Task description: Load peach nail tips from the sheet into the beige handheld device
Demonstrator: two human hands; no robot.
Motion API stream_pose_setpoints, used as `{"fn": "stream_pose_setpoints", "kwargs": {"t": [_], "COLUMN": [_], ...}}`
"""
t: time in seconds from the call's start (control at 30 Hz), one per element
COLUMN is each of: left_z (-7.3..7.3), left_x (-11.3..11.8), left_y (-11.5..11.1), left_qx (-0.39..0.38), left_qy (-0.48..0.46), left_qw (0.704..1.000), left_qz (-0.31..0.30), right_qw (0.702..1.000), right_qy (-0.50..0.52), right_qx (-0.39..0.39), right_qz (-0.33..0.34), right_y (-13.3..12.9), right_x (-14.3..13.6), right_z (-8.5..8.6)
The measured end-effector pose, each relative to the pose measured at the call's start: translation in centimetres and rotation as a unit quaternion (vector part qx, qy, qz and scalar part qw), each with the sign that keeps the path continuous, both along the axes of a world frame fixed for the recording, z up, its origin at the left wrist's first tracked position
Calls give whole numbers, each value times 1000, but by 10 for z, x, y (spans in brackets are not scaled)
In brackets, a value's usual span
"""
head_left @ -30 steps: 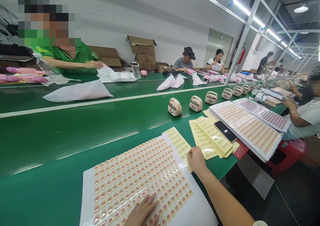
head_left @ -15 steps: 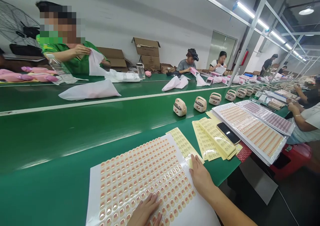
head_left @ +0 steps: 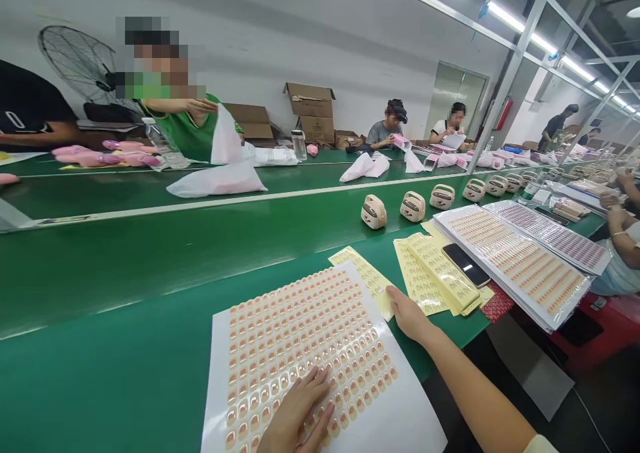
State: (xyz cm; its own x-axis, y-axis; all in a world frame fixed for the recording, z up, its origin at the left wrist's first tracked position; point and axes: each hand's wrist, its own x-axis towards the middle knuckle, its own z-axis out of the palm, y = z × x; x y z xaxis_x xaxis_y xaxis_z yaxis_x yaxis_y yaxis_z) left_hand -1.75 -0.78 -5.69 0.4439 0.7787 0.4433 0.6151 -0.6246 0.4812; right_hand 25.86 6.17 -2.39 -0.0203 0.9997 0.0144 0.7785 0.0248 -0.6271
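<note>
A white sheet covered with rows of small oval stickers (head_left: 280, 319), orange and cream, lies on the green work surface in front of me. My left hand (head_left: 305, 406) rests on its lower middle, fingers stretched out over the stickers. At the sheet's right edge, my right hand (head_left: 413, 313) has its fingers closed on the near corner of a yellow label sheet (head_left: 367, 273). That label sheet lies partly beneath the sticker sheet's upper right edge. Its thumb is hidden from view.
More yellow label sheets (head_left: 425, 273) and a phone (head_left: 466, 264) lie to the right, beside stacked sticker sheets (head_left: 515, 259). Small cream handled cases (head_left: 374, 211) stand in a row along the belt (head_left: 200, 239). Across it, a person in green (head_left: 190, 126) handles a white bag (head_left: 225, 136).
The view has swung a little left. My right hand has pulled back from lying on the yellow label sheet to its corner, and that sheet has slid slightly left. My left hand stays on the stickers.
</note>
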Motion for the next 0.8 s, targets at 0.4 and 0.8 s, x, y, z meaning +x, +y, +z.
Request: {"fn": "stream_pose_setpoints", "kwargs": {"t": [0.4,0.8], "left_z": [-4,8], "left_x": [1,12], "left_y": [4,-18], "left_qx": [1,215], "left_qy": [-1,83], "left_qw": [1000,973], "left_qz": [-2,1], "right_qw": [997,991], "right_qy": [-14,12], "right_qx": [20,81], "right_qz": [-72,104], "right_y": [37,-53], "right_x": [-11,-16], "right_z": [4,10]}}
